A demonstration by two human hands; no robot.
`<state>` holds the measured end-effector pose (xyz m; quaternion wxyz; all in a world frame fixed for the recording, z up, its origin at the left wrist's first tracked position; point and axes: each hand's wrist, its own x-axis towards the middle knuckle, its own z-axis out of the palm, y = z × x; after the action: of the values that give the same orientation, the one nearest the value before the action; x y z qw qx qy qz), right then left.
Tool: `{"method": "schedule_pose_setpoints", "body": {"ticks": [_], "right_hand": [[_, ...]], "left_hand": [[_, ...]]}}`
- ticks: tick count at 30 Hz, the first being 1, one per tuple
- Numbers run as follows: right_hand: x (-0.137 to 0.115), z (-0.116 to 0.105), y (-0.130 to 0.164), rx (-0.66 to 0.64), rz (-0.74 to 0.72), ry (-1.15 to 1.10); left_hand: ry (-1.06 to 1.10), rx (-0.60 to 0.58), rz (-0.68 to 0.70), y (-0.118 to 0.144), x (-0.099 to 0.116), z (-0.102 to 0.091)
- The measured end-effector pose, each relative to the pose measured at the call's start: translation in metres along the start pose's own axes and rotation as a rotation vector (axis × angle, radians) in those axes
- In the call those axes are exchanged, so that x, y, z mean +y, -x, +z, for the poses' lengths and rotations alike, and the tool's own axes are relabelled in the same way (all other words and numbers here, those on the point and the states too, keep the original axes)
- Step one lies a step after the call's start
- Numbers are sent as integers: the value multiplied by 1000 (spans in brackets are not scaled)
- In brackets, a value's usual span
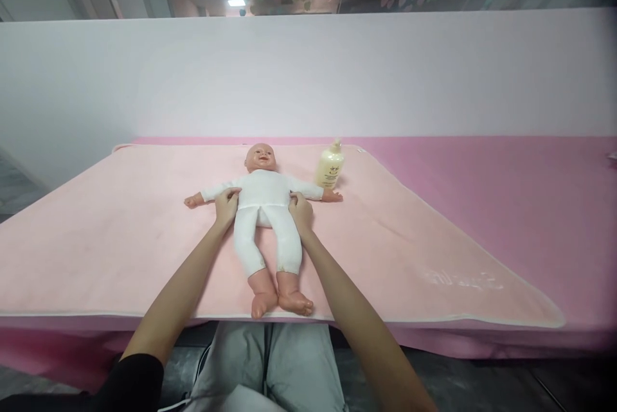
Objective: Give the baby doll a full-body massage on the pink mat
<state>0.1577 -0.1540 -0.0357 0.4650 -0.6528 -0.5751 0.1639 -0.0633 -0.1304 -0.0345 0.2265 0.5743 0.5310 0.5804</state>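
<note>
A baby doll (264, 188) in a white cloth suit lies face up, its arms spread wide and its bare feet toward me. My left hand (226, 204) is at the doll's side, below its sleeve, with the fingers curled against the torso. On the other side, my right hand (301, 211) grips the doll's waist, its fingertips partly hidden by the white cloth. Beside the doll's outstretched arm on the right stands a pale yellow pump bottle (330, 168).
Under the doll a peach-pink mat (120, 232) covers much of the bright pink surface (520, 206). A white partition (308, 78) rises behind it. My legs (270, 360) are below the front edge.
</note>
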Motion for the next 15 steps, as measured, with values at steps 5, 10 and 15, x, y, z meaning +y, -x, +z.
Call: {"method": "schedule_pose_setpoints", "body": {"ticks": [5,10,15], "right_hand": [[0,-1,0,-6,10,-20],[-2,-6,1,-39,11,-6],[-1,-7,0,-55,-3,16]], "left_hand": [[-19,7,-10,-1,-2,2],[-50,29,-15,0,-2,3],[-24,23,-9,2,-1,3]]}}
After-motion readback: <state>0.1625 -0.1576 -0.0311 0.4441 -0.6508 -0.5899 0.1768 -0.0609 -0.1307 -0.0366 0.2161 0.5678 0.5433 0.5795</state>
